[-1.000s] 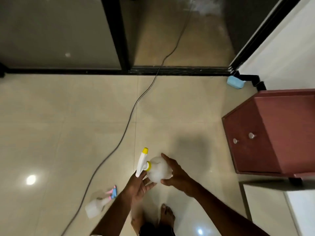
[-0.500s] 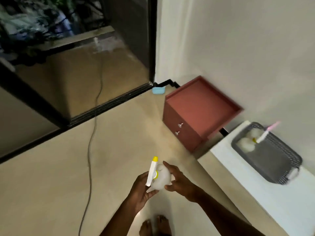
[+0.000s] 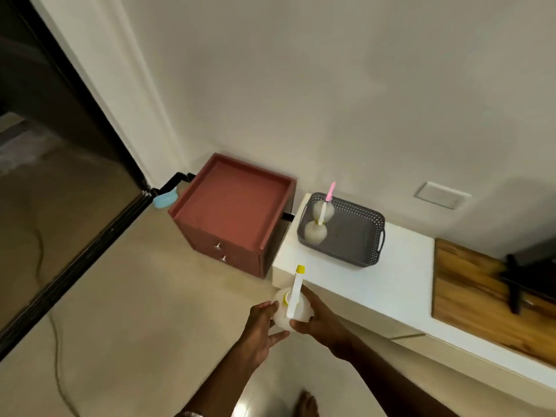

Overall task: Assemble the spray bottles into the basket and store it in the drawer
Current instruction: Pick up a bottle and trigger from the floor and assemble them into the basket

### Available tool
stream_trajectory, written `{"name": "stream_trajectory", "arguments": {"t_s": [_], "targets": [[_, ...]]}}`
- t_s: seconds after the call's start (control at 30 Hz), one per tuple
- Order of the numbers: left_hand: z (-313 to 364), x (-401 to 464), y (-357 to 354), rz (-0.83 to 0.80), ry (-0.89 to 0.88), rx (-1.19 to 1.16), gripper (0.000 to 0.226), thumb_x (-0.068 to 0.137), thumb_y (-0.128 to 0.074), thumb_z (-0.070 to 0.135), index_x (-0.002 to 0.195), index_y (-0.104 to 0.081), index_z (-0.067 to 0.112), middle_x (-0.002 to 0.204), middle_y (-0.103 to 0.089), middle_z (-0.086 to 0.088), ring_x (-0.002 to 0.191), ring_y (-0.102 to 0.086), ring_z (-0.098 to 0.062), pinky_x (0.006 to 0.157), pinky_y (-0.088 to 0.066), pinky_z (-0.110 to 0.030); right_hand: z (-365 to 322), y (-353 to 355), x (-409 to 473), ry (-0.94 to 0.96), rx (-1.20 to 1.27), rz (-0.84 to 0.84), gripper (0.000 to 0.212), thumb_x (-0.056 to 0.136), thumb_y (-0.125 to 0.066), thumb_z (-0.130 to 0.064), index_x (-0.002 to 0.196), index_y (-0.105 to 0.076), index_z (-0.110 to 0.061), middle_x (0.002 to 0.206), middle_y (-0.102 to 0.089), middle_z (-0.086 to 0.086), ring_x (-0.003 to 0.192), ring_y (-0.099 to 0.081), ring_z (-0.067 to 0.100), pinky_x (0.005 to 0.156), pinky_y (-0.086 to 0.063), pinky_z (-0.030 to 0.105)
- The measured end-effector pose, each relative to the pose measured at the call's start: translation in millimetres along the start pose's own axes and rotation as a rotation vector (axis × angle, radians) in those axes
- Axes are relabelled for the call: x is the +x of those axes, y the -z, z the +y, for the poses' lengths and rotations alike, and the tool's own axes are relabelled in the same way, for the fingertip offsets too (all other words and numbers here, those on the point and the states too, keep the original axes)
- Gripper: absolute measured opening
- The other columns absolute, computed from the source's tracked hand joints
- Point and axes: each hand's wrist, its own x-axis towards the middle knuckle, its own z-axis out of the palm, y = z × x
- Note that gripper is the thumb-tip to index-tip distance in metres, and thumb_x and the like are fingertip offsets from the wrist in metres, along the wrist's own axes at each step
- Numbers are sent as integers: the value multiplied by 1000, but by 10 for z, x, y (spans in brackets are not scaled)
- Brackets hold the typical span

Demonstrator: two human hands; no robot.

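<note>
Both hands on one round white spray bottle (image 3: 293,310) with a yellow-tipped sprayer — left hand (image 3: 262,325) cupping its near-left side, fingers curled loosely round it, right hand (image 3: 320,319) wrapped round its right side, a firm two-handed grip. Ahead and right of that grip, on the white bench (image 3: 376,284), a grey basket (image 3: 361,236) holding two more bottles (image 3: 316,231) — just left of the basket, a red drawer unit (image 3: 234,212) on the floor.

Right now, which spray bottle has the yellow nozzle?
The spray bottle held by both hands; the two in the grey basket are not held, and one has a pink nozzle.
</note>
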Motion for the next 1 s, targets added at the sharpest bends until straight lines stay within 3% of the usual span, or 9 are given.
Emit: {"name": "stream_trajectory", "arguments": {"t_s": [0.1, 0.27, 0.37, 0.47, 0.53, 0.67, 1.0], "targets": [[74, 187, -444, -30, 10, 67, 40, 96, -56, 22, 133, -45, 8, 136, -53, -14, 125, -53, -31, 87, -56, -51, 59, 395, 79, -1, -37, 80, 86, 84, -77, -21, 154, -29, -29, 147, -34, 1, 133, -40, 22, 108, -45, 48], [237, 528, -1095, -44, 20, 130, 39, 98, -53, 22, 133, -47, 7, 137, -52, -16, 125, -52, -32, 88, -56, -52, 156, 1009, 277, -12, 14, 131, 84, 90, -70, -22, 157, -21, -33, 150, -30, -2, 136, -36, 22, 111, -42, 48], [355, 767, -1420, -10, 40, 122, 38, 98, -53, 20, 133, -47, 7, 137, -48, -17, 127, -48, -34, 87, -55, -53, 194, 1319, 467, -11, 129, 190, 72, 93, -68, -16, 154, -32, -28, 152, -39, -3, 136, -41, 21, 110, -45, 44], [500, 1025, -1661, 24, 50, 126, 37, 97, -55, 18, 131, -45, 9, 138, -44, -16, 130, -44, -33, 88, -54, -54, 177, 1539, 699, 11, 173, 264, 46, 98, -60, -13, 140, -49, -27, 140, -54, -3, 129, -49, 23, 101, -48, 35], [609, 1260, -1828, 21, 60, 157, 38, 97, -55, 17, 132, -44, 9, 140, -43, -16, 131, -43, -34, 91, -53, -56, 158, 1679, 911, -7, 221, 351, 36, 100, -54, -9, 132, -55, -23, 132, -60, 2, 124, -53, 29, 98, -47, 37], [763, 1749, -2106, 14, 61, 211, 37, 98, -51, 15, 135, -45, 10, 140, -48, -15, 128, -47, -33, 98, -49, -58, 137, 1894, 1359, -78, 304, 477, 36, 98, -53, -1, 134, -55, -8, 132, -60, 14, 123, -54, 36, 107, -44, 54], [716, 2718, -2546, 189, 79, 302, 33, 96, -53, 10, 128, -50, 13, 130, -54, -10, 114, -54, -30, 93, -54, -50, 415, 2248, 2295, -260, 395, 553, 39, 95, -53, 5, 130, -60, -11, 125, -64, 13, 118, -60, 32, 100, -50, 54]]}}
